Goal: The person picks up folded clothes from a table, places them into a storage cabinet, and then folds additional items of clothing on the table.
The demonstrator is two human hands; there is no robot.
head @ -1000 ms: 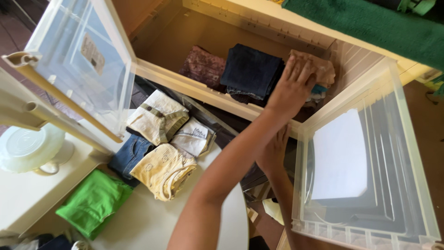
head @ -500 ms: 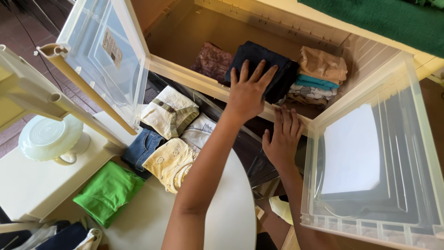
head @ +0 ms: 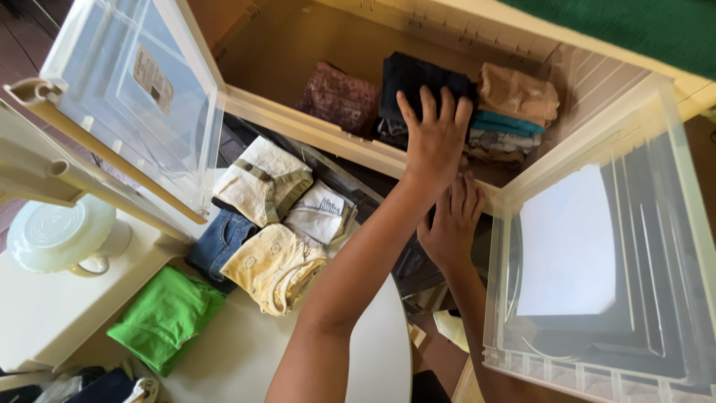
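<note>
Landmark: the clear storage bin point(head: 313, 130), lying open beyond the table point(head: 231, 351).
Left hand point(head: 435, 138): fingers spread flat on the dark folded garment point(head: 418, 82) inside the bin, pinching nothing.
Right hand point(head: 451, 224): at the near rim of the bin, fingers close together and extended; whether it touches the rim I cannot tell.
Dark folded garment: middle of the bin, between the maroon folded cloth point(head: 339, 97) and the stack of tan and teal clothes point(head: 511, 112).
Risk, stack: a sideways press could nudge the stack beside it and tip its top piece, since the two sit close.
Risk, fold: a flat, dragging palm could rumple the dark garment.
Risk, table: the yellow folded shirt point(head: 276, 265), short of the bin, lies near the forearm; a drawn-back elbow might sweep it.
Change from half a second ago: the left hand has moved right and deeper onto the dark garment; the right hand stayed by the rim.
</note>
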